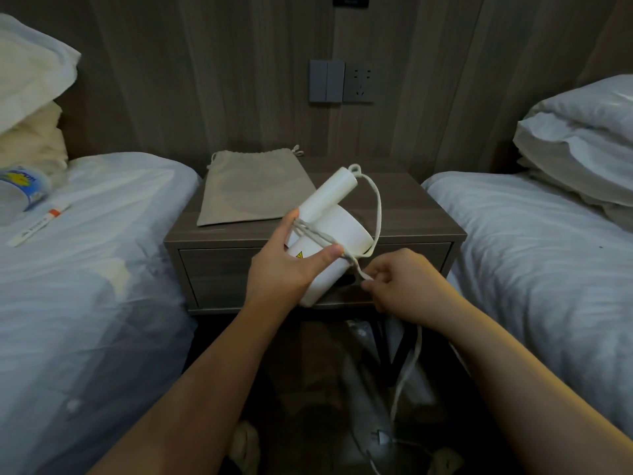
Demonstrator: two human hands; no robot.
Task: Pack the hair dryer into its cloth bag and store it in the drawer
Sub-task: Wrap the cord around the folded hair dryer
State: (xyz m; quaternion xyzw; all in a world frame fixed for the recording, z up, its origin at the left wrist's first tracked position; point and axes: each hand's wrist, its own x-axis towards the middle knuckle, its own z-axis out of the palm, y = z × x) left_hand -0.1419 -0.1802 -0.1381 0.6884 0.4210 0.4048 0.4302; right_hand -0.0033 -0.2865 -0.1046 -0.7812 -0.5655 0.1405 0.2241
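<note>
My left hand [284, 265] grips the white hair dryer [337, 231] by its body, in the air in front of the nightstand, handle pointing up and back. Its pale cord [376, 207] loops from the handle end and crosses the body in a few turns. My right hand [400, 279] pinches the cord just right of the dryer; the rest hangs to the floor, where the plug [380, 437] lies. The beige drawstring cloth bag [253, 190] lies flat on the nightstand top. The drawer [219, 272] below it is shut.
The wooden nightstand [431, 217] stands between two beds with white bedding [85, 269] [534, 252]. A plastic bottle [24, 190] and a thin packet [37, 226] lie on the left bed. Wall switches and a socket [342, 82] sit above. Plastic wrap lies on the floor.
</note>
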